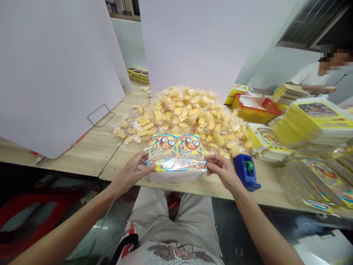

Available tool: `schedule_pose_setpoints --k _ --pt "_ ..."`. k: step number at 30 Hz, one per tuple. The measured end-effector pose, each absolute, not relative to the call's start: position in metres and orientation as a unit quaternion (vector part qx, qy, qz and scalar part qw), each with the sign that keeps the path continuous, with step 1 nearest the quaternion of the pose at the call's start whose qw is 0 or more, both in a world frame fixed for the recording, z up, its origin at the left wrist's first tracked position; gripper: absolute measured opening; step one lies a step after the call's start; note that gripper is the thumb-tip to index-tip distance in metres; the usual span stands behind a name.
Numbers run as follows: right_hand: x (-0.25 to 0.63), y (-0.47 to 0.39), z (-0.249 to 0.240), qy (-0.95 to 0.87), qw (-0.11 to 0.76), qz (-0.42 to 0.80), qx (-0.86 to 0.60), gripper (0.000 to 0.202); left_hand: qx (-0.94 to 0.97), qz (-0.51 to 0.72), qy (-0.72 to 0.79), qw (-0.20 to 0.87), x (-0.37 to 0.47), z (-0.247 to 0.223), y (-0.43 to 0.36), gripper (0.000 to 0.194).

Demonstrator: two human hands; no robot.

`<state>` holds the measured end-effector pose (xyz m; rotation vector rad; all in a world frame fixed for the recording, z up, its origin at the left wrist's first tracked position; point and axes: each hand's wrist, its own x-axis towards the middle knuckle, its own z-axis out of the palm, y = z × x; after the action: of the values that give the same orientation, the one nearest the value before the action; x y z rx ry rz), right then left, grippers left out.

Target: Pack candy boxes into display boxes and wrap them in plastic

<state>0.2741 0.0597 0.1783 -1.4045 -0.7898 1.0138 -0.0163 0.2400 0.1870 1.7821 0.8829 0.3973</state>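
Gently, the fingers of my left hand (131, 170) hold the left side of a glossy printed box (176, 151), the thumb lying at its front corner. The fingers of my right hand (225, 172) grasp the opposite side, curled against the edge, so the box sits between my two hands. It stands right in front of me at the near edge of the bench (92, 147), two grinning faces in glasses side by side on its upper part, the lower front pale. Just behind it spreads a big heap of yellow pieces (183, 110) in clear wrappers. Near my right hand I have a blue tape dispenser (244, 173) with a green core. Beyond that, to my right, lie fanned printed cartons (317, 176), tall yellow-and-white stacks (317, 119) and a basket (255, 115) with a red rim. A large white board (195, 44) rises behind the heap, another white panel (57, 73) on my left. At far right, a person in a white top (306, 75) stands behind the stacks.
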Motion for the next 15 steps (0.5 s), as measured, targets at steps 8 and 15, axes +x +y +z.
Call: schedule_pose_setpoints --k 8,15 --pt "0.272 0.065 0.182 -0.376 0.576 0.403 -0.604 0.035 0.727 0.192 0.388 0.533 -0.016 0.184 0.240 0.057" --pt "0.266 0.073 0.191 -0.455 0.499 0.318 -0.665 0.028 0.805 0.261 0.316 0.428 -0.012 0.181 0.246 0.025"
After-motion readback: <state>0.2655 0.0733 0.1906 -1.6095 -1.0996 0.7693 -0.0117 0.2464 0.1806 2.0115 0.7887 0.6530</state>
